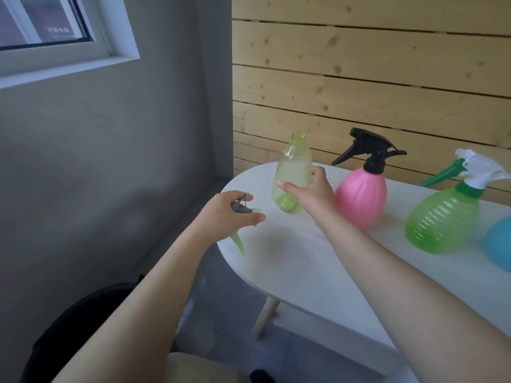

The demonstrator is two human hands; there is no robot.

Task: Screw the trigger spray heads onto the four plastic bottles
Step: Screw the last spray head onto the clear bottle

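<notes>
My right hand (309, 192) grips a pale green translucent bottle (293, 170) near its base; the bottle is tilted a little and its neck is bare. My left hand (226, 211) holds a light green trigger spray head (240, 239) at the table's left end, its trigger pointing down past the edge. A pink bottle (360, 199) with a black spray head (367, 149) stands to the right. Further right stands a green ribbed bottle (442, 225) with a white and green spray head (475, 168). A blue bottle (499, 244) is cut off at the right edge.
The white oval table (304, 261) stands against a wooden slat wall (373, 78). A grey wall and a window (55, 26) are on the left. A dark bag (72, 327) lies on the floor at lower left.
</notes>
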